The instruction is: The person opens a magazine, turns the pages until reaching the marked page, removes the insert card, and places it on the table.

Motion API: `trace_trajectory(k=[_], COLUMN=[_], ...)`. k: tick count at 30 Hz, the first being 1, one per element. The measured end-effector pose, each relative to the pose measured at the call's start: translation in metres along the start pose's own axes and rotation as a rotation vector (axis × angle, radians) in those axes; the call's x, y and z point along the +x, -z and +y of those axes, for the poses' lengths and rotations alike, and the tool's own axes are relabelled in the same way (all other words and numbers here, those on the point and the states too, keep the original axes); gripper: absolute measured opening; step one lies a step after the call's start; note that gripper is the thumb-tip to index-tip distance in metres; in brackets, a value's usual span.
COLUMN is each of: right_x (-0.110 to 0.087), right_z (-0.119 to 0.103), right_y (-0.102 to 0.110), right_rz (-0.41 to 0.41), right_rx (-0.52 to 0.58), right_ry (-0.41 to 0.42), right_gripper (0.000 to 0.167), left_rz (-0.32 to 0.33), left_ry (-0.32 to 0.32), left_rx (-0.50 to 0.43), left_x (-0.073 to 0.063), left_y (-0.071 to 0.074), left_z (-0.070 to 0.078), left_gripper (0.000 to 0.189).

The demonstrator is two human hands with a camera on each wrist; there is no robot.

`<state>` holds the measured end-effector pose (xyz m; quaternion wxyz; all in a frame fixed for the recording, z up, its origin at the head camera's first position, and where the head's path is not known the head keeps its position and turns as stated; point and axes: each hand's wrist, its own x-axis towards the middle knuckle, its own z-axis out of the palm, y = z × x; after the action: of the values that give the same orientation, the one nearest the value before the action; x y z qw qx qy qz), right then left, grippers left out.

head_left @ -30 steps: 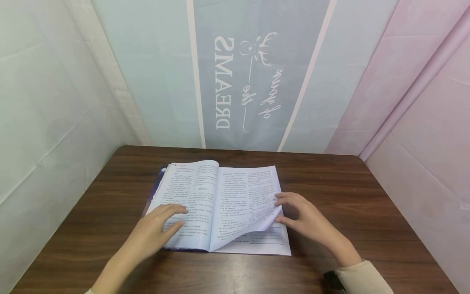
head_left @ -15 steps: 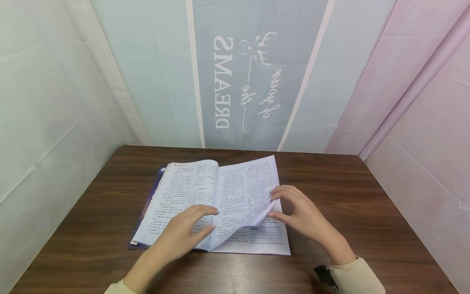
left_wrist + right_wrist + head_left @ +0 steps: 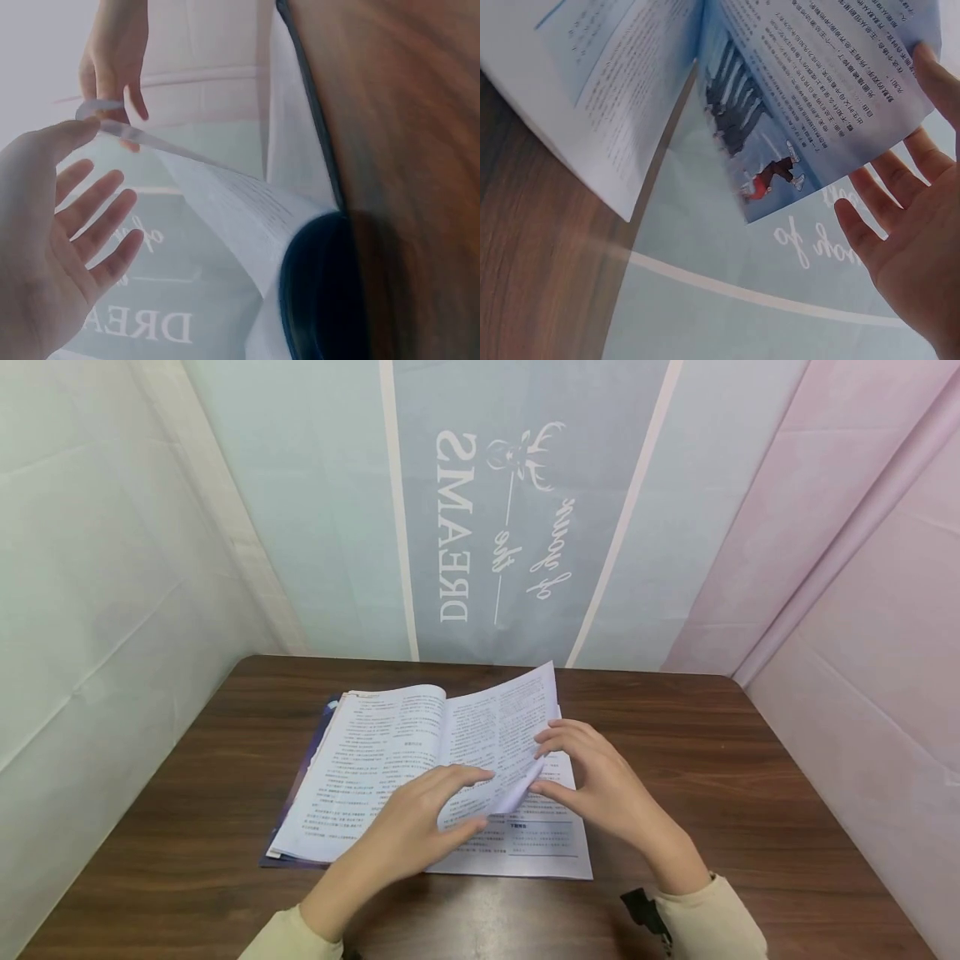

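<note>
The table stretches rightward from the right hand, its far edge beyond both. That hand pinches a lifted page; the left hand, loosely spread, meets its near edge, contact unclear. The book lies beneath them.

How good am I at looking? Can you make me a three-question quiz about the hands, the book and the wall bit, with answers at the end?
1. True or false: The book lies open on the table.
2. Which hand is pinching the raised page? A) Left B) Right C) Neither
3. Fill in the blank: The big white word on the backdrop is ______.

Key: 1. True. 2. B, the right hand. 3. DREAMS, in mirrored letters.
</note>
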<state>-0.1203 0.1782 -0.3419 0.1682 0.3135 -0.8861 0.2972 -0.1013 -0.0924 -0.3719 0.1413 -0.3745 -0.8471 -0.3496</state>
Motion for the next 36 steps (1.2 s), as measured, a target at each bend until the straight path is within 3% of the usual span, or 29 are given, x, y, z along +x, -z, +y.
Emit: trace_trajectory(k=[5,16,30,36], right_x=[0.003,0.006,0.0,-0.009], right_z=[-0.002,-0.007,-0.005,-0.002], right_y=[-0.001,-0.004,-0.008,-0.008], right_rz=[0.005,0.012,0.078,0.079], right_rx=[0.008,0.031,0.061,0.051], right_ry=[0.015,0.025,0.079,0.035], right_gripper=[0.039,0.043,0.062,0.061], left_rz=[0.008,0.084,0.115,0.169], left_ry=[-0.052,-0.088,0.014,0.074], left_rx=[-0.032,-0.024,0.033,0.063], left_x=[0.007,0.012,0.002,-0.01], left_y=[-0.004,-0.01,0.0,0.009], left_z=[0.004,0.008,0.004,-0.006], left_gripper=[0.054,0.045,0.04,0.042])
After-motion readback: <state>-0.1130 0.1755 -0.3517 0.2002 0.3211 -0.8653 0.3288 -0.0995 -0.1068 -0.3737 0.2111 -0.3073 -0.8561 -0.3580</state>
